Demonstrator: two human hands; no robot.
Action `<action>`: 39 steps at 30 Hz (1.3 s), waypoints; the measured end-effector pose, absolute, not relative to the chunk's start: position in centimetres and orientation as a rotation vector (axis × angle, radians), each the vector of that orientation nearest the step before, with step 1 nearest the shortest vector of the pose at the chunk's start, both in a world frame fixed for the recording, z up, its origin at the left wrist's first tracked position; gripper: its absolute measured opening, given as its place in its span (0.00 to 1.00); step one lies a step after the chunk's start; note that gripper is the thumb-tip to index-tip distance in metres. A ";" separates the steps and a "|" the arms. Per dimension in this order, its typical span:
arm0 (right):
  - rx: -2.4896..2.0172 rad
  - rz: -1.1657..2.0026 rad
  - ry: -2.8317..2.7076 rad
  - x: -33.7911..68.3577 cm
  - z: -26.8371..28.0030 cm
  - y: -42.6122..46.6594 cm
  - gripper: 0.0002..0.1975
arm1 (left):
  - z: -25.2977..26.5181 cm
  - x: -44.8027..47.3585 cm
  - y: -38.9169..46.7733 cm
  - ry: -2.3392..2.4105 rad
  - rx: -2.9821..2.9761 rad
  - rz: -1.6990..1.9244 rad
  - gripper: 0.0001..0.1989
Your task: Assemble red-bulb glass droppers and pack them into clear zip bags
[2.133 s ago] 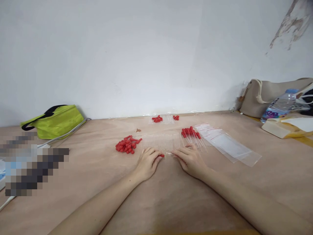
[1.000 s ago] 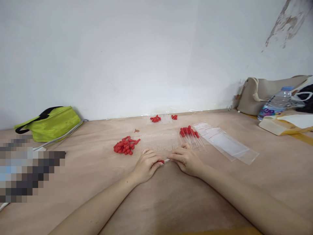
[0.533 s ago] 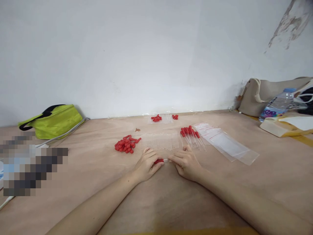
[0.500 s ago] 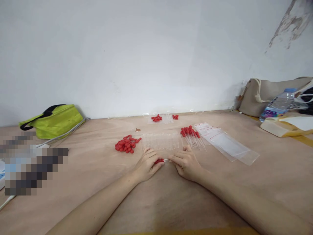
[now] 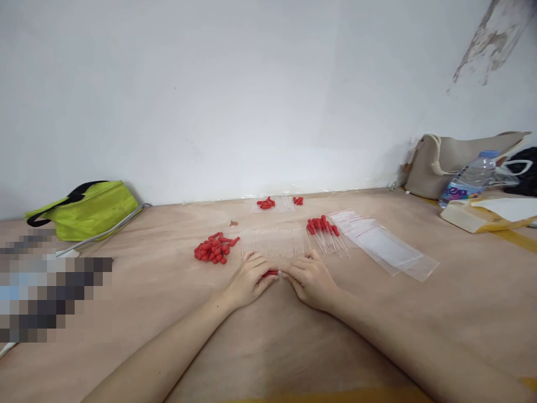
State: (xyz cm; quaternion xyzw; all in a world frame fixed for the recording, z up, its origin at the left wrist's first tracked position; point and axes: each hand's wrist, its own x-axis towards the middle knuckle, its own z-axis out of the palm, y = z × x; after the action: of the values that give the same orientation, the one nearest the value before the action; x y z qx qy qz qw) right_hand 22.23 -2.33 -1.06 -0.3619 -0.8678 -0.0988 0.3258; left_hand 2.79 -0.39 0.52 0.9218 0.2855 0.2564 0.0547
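Observation:
My left hand (image 5: 251, 280) is closed on a red rubber dropper bulb (image 5: 271, 273), which shows between thumb and fingers. Facing it, my right hand (image 5: 309, 280) pinches a thin clear glass tube (image 5: 280, 273), whose end meets the mouth of the bulb. Most of the tube is hidden under the right fingers. Left of my hands lies a pile of red bulbs (image 5: 215, 249). A row of clear tubes (image 5: 272, 242) is laid out just beyond my fingers. Droppers with red bulbs on their tubes (image 5: 325, 229) lie beyond my right hand.
Clear zip bags (image 5: 386, 246) lie to the right. More bulbs (image 5: 265, 203) and tubes sit by the wall. A lime-green bag (image 5: 90, 212) is at the left. A water bottle (image 5: 470, 176) and a beige bag (image 5: 432, 162) stand at the right.
My right hand has come closer to my left, and less of the tube shows between them. The whole view has shifted slightly.

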 end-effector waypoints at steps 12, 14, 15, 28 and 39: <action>-1.495 -0.115 -2.059 24.8 1.1 -1.7 0.11 | 0.1 1.8 -0.2 1.103 2.692 0.953 0.14; -1.662 0.072 -1.890 26.1 2.0 -0.3 0.12 | 0.1 1.8 -0.1 1.090 2.683 0.910 0.12; -1.748 0.141 -1.809 26.9 2.3 0.6 0.12 | 0.1 1.8 -0.1 1.078 2.679 0.888 0.11; -2.204 0.000 -1.555 27.9 1.6 6.1 0.10 | 0.0 1.9 0.0 0.995 2.665 0.832 0.07; -2.246 0.014 -1.630 28.2 1.1 5.8 0.13 | 0.0 2.0 0.0 0.990 2.669 0.811 0.07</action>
State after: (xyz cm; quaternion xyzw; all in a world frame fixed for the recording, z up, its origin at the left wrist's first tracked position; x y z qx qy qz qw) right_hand 28.22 5.81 1.12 -0.7958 -0.5775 0.0049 0.1822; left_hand 1.96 -0.04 0.03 0.8980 0.3332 0.2727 0.0907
